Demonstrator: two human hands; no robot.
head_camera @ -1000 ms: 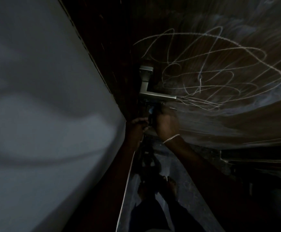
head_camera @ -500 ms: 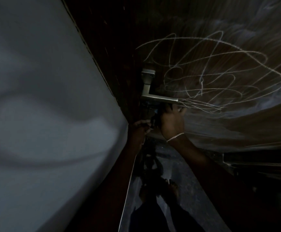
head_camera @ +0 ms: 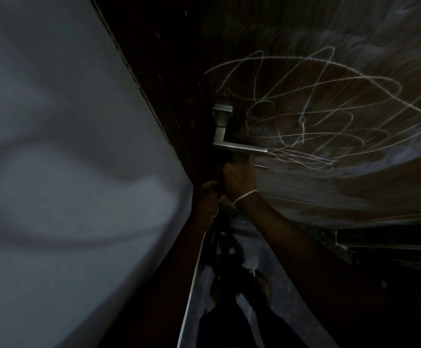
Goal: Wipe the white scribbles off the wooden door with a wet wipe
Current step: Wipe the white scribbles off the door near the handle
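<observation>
Pale grey wall [head_camera: 53, 172] fills the left side. Metal lever handle [head_camera: 239, 146] mounted near the frame edge, lever horizontal. Dark speckled floor [head_camera: 274, 280] below; lighting poor.

Wall [head_camera: 66, 172] left of door [head_camera: 330, 197], scribbles [head_camera: 330, 116] right of handle [head_camera: 229, 139], hands below handle

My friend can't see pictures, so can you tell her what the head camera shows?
In dim light, a person's right hand, a thin bracelet on its wrist, reaches up just below a metal door handle on a dark wooden door. White scribbles loop across the wood right of the handle. The left hand is beside the right, near the door's edge.
</observation>
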